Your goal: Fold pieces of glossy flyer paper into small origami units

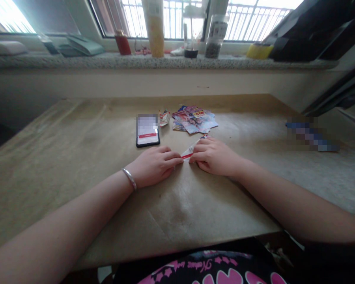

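A small folded piece of printed paper [187, 153], white with a red strip, lies on the table between my hands. At its left corner, my left hand [155, 163] has its fingers pressed together on the paper; a silver bangle circles that wrist. My right hand [215, 157] covers the paper's right side with curled fingers and pinches its lower edge, so much of the sheet is hidden. Just beyond my hands is a loose pile of colourful printed leaflets [195, 119]. To the left of that pile sits a small folded paper shape [164, 118].
A phone [148, 141] with a lit screen lies beyond my left hand. Far right on the table [106, 221] is a blurred bluish strip [312, 136]. Bottles, jars and a yellow tape roll [259, 51] line the stone windowsill [112, 62] at the back.
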The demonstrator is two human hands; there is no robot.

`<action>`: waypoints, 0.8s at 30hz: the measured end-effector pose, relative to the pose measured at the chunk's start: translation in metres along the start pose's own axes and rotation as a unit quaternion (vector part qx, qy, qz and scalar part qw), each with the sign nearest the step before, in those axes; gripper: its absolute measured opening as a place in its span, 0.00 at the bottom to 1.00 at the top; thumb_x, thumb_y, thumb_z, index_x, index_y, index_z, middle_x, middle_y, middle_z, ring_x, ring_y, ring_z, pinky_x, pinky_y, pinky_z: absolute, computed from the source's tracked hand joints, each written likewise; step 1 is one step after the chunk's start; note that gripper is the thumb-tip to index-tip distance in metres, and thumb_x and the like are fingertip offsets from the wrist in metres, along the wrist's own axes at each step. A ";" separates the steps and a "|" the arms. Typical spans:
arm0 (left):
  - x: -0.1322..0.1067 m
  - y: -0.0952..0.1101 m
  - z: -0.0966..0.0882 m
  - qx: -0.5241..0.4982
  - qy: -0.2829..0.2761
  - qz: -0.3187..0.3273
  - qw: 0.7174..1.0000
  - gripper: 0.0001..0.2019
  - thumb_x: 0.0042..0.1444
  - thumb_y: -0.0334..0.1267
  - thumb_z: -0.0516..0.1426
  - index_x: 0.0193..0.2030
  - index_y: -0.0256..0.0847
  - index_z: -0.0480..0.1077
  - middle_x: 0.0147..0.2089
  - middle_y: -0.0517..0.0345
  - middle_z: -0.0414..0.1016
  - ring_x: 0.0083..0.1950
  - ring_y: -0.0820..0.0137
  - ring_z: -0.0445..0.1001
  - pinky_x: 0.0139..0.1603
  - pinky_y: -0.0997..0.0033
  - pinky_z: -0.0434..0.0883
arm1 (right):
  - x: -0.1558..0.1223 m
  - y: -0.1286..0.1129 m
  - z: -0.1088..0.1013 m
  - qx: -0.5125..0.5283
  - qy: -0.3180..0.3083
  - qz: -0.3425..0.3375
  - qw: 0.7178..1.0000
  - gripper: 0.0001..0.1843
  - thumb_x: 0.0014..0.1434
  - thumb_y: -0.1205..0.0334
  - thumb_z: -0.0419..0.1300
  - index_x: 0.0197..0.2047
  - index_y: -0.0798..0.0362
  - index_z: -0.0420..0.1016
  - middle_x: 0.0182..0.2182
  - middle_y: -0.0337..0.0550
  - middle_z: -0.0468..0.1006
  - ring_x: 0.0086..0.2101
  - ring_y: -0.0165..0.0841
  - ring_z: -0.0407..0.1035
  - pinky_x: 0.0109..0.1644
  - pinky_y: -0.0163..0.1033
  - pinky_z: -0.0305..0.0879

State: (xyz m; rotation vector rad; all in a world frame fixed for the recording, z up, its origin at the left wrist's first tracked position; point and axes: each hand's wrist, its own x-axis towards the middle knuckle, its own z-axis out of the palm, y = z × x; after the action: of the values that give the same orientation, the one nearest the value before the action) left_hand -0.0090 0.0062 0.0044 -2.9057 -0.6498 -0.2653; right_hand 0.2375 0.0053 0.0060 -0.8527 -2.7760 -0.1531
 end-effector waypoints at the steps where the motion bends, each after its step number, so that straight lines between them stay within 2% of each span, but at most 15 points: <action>1: 0.000 0.000 0.000 0.000 0.001 0.000 1.000 0.16 0.62 0.33 0.48 0.55 0.42 0.68 0.51 0.55 0.74 0.47 0.65 0.69 0.46 0.65 0.69 | -0.001 0.001 -0.001 0.003 -0.002 -0.001 1.000 0.13 0.59 0.65 0.53 0.39 0.47 0.79 0.35 0.43 0.78 0.40 0.37 0.64 0.45 0.42 0.54; 7: 0.002 0.002 -0.002 -0.007 -0.002 -0.003 1.000 0.16 0.63 0.33 0.48 0.54 0.43 0.68 0.51 0.55 0.74 0.47 0.65 0.69 0.47 0.64 0.69 | -0.009 0.008 -0.003 0.006 -0.006 -0.017 1.000 0.12 0.59 0.65 0.55 0.41 0.46 0.78 0.35 0.41 0.78 0.39 0.35 0.63 0.46 0.41 0.54; 14: -0.001 -0.002 0.001 -0.029 -0.003 -0.005 1.000 0.15 0.61 0.33 0.49 0.51 0.42 0.70 0.50 0.53 0.74 0.47 0.65 0.69 0.48 0.64 0.69 | -0.007 0.014 0.007 -0.022 0.021 -0.032 0.999 0.12 0.63 0.64 0.52 0.43 0.46 0.77 0.39 0.42 0.78 0.40 0.35 0.64 0.46 0.41 0.54; 19: -0.002 -0.003 0.003 -0.055 0.001 0.003 0.998 0.15 0.61 0.33 0.48 0.53 0.41 0.68 0.54 0.53 0.72 0.54 0.64 0.68 0.54 0.63 0.67 | -0.005 0.015 0.010 0.001 0.025 -0.026 0.999 0.13 0.61 0.66 0.53 0.41 0.47 0.78 0.37 0.43 0.77 0.39 0.35 0.64 0.45 0.40 0.55; 24: 0.000 -0.001 0.004 -0.063 -0.007 -0.011 0.998 0.16 0.61 0.33 0.49 0.54 0.41 0.67 0.55 0.53 0.72 0.54 0.63 0.67 0.55 0.60 0.66 | -0.006 0.016 0.008 -0.002 0.015 -0.024 1.000 0.13 0.61 0.66 0.52 0.42 0.46 0.78 0.37 0.43 0.77 0.38 0.35 0.64 0.44 0.41 0.55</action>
State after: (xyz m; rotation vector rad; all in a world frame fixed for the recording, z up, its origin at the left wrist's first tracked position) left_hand -0.0093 0.0080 0.0007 -3.0249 -0.6931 -0.3001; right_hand 0.2500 0.0159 -0.0025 -0.7784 -2.7701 -0.1791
